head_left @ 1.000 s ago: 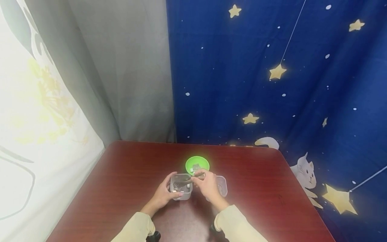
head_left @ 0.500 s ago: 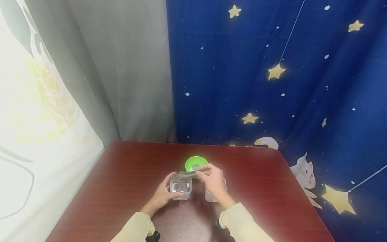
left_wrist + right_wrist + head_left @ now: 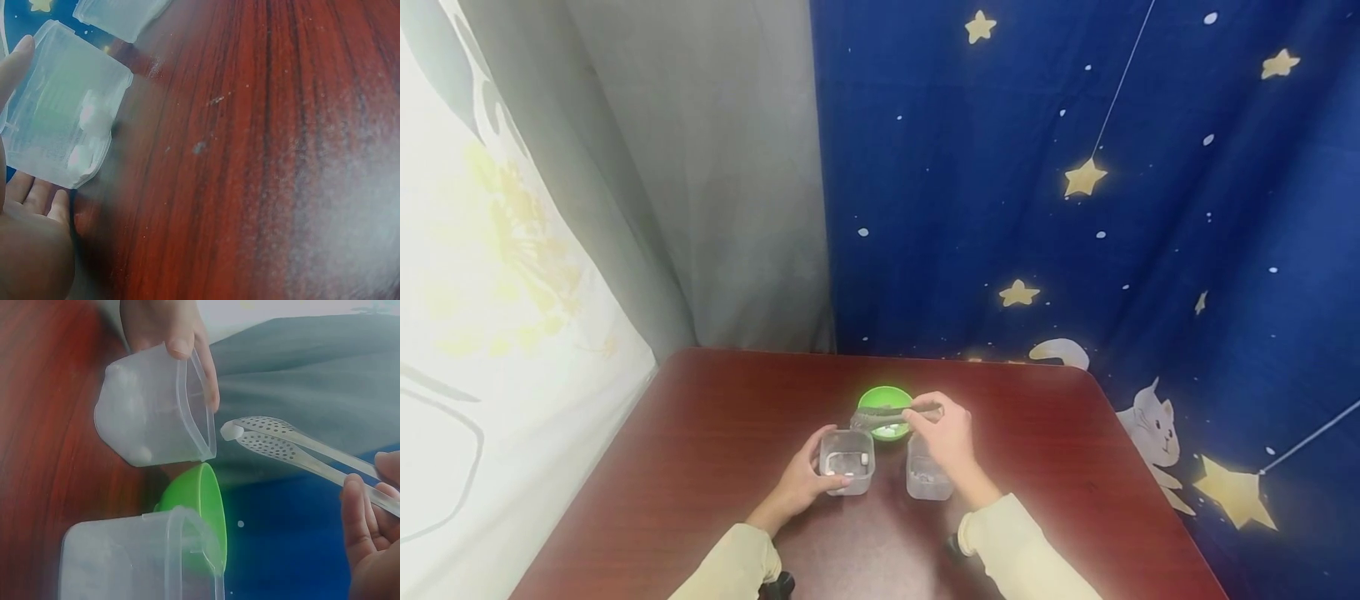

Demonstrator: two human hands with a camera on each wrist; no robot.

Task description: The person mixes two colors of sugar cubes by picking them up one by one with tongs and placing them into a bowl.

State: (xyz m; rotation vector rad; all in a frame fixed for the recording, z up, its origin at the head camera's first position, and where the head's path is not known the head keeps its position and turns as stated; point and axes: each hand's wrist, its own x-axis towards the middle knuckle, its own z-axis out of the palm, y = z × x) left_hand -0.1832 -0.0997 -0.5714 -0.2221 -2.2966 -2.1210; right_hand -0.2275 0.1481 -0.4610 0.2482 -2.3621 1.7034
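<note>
My left hand [image 3: 797,483] holds a clear plastic container [image 3: 854,488] on the table, fingers and thumb on opposite sides. Several white pieces [image 3: 95,119] show through its wall, low down. In my right hand [image 3: 946,433] is a pair of metal tongs [image 3: 269,445] with perforated ends, pinched between thumb and fingers. A small white piece [image 3: 231,430] sits between the tong tips. From the head view the tongs lie across the green bowl [image 3: 886,393], which has pale contents partly covered by them.
A second clear container [image 3: 929,490] stands on the right, beneath my right hand, with some pale bits inside. All of this rests on a dark red wooden table [image 3: 760,400]. Grey and starry blue curtains [image 3: 1000,208] hang beyond its far edge.
The tongs have come up out of the left container and moved right and away, over the green bowl. My left hand and its container have stayed in place.
</note>
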